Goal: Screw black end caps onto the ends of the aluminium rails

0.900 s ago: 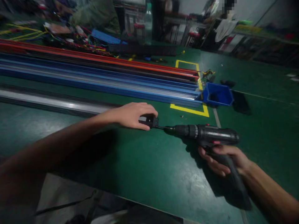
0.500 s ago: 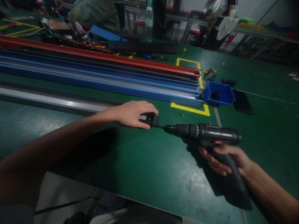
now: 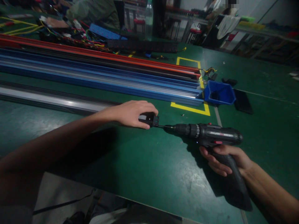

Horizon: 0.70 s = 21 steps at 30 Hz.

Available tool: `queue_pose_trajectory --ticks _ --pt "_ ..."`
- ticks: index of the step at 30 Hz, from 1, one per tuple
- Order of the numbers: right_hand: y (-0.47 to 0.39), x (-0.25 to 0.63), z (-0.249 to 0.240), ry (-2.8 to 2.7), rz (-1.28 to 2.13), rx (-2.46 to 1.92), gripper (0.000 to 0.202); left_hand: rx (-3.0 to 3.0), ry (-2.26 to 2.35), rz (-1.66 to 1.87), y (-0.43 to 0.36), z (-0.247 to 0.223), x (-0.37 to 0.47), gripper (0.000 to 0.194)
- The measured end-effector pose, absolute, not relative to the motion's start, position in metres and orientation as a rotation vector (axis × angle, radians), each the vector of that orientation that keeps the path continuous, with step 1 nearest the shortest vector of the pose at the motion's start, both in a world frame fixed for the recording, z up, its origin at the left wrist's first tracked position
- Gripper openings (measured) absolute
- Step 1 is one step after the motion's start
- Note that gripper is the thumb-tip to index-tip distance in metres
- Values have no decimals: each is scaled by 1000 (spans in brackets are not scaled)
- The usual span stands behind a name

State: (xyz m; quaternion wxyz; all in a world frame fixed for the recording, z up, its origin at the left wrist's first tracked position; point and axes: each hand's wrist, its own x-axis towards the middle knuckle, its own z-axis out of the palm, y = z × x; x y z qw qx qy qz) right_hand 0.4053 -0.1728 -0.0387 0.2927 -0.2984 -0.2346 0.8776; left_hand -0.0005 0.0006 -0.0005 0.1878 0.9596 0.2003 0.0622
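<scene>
My left hand (image 3: 135, 114) is wrapped over the end of a long black and silver metal profile (image 3: 58, 100) lying on the green table. A black end cap (image 3: 156, 120) sits at that end, just past my fingertips. In my right hand (image 3: 221, 161) is a black cordless drill (image 3: 210, 133), gripped by its handle. Its long thin bit points left and meets the lower edge of the end cap. A small blue-white light shows under the chuck. Any screw at the bit's tip is too small to make out.
Behind lie blue profiles (image 3: 105, 79) and orange-red profiles (image 3: 98, 51), ending near a blue bin (image 3: 219, 93). A loose screw (image 3: 182, 115) is on the table (image 3: 140, 161). Tangled wires (image 3: 77, 37), a clear bottle (image 3: 149, 21) and another person's sleeve (image 3: 93, 14) are farther back.
A small light on the drill now shows. Both hands, the drill and the profile have stayed almost where they were.
</scene>
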Motion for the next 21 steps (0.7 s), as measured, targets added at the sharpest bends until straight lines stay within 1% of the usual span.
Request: queue_pose_trajectory --ticks 21 --pt "-172 405 -38 -661 2345 -831 26 2700 558 189 1 -1 0 47"
